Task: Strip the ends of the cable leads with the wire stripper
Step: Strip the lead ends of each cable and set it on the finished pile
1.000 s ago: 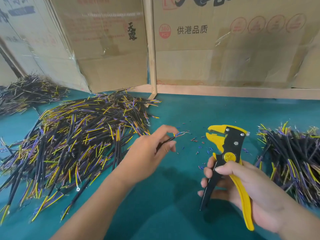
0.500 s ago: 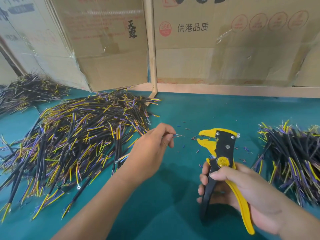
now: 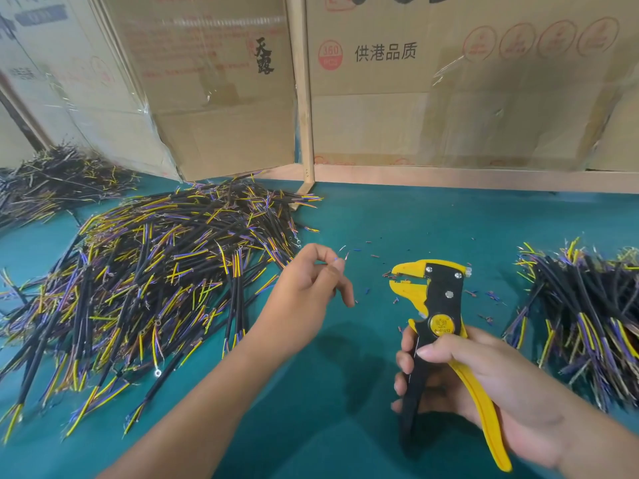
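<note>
Since a second ago the left hand (image 3: 304, 292) has drawn back toward the big pile, and the cable lead it held out toward the tool no longer shows; only a thin wisp of wire sits at the pinch of thumb and forefinger, too small to tell whether it is gripped. The wire stripper (image 3: 439, 326) has shifted a little left and lower.

Largest first: the green table (image 3: 397, 216) spreads across the view, backed by cardboard boxes (image 3: 449, 98) and a wooden frame (image 3: 304, 98). On the left lies the big pile of cable leads (image 3: 148, 288), black sheaths with yellow and purple cores; a further heap (image 3: 58, 178) sits at far left, and a smaller pile (image 3: 587, 323) at right.

The right hand (image 3: 484, 385) grips the wire stripper's black and yellow handles, fingers curled round them, its yellow jaws standing apart with nothing between them. Tiny bits of stripped insulation (image 3: 373, 254) lie scattered on the table around the tool's head.
</note>
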{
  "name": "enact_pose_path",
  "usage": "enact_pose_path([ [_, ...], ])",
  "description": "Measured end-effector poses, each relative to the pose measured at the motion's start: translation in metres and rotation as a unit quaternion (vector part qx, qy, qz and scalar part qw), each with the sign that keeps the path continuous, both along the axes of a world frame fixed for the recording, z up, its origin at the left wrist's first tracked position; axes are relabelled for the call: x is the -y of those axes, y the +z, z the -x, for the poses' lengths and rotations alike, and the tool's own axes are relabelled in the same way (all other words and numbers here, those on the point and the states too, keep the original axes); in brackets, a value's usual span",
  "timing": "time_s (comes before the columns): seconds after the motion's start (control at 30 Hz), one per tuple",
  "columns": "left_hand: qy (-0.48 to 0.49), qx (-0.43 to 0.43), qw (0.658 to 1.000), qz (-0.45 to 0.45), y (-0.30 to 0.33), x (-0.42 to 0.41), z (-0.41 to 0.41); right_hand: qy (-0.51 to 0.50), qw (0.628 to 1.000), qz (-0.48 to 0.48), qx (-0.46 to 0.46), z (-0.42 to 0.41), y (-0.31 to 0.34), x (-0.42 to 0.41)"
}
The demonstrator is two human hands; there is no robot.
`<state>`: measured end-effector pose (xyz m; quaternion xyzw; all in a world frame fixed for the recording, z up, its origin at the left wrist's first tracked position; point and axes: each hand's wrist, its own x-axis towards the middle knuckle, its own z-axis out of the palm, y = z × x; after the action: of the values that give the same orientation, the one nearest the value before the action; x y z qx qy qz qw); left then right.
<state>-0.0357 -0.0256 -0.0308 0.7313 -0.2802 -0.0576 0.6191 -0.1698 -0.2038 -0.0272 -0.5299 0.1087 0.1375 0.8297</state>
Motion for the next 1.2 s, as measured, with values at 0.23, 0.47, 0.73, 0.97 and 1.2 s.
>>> enact_pose_path([
  [0.23,0.001,-0.092,0.994,0.059,0.001,0.007,0.008,0.002,1.0,-0.004,-0.001,-0.001,-0.001,0.0],
  [0.47,0.004,-0.05,0.999,0.016,-0.003,0.008,0.007,0.034,0.998,-0.052,0.0,-0.002,-0.002,0.002],
  [0.73,-0.055,0.077,0.992,-0.081,-0.003,0.003,0.011,0.056,0.996,-0.066,-0.012,-0.004,-0.009,0.005],
  [0.97,-0.069,0.128,0.984,-0.103,-0.003,0.001,0.012,0.111,0.991,-0.067,0.018,-0.002,-0.006,0.009],
  [1.2,-0.068,0.163,0.977,-0.12,-0.002,0.0,0.015,0.108,0.992,-0.065,0.013,-0.002,-0.007,0.007],
])
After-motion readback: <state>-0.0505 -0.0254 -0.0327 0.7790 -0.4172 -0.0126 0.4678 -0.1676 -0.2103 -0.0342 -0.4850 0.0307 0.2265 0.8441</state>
